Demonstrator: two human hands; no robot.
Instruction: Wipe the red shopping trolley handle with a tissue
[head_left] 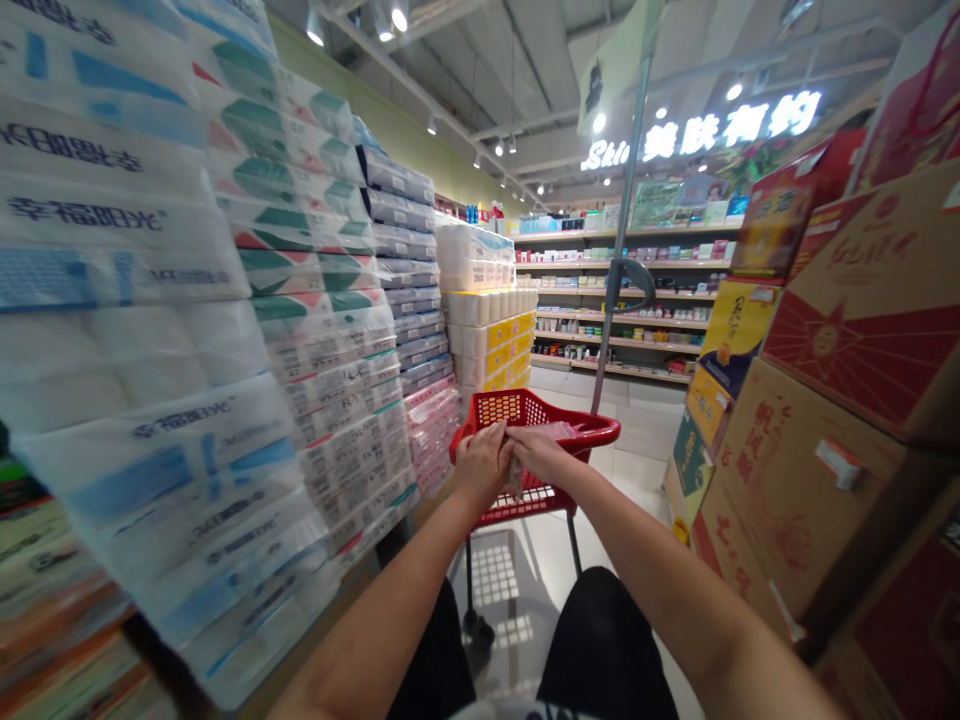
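A red plastic shopping basket [504, 408] on a wheeled frame stands in front of me in a shop aisle. Both my hands meet at its near rim. My left hand [480, 466] and my right hand [538, 455] together grip a small pale packet [515, 478] between them, over the basket's edge. A pinkish flat item [553, 431] lies inside the basket just beyond my right hand.
Tall stacks of wrapped tissue and toilet-paper packs [225, 330] wall the left side. Stacked cardboard boxes [840, 400] line the right. A grey pole [626, 235] rises behind the basket. Shelves of goods [637, 300] close the far end, with light floor tiles between.
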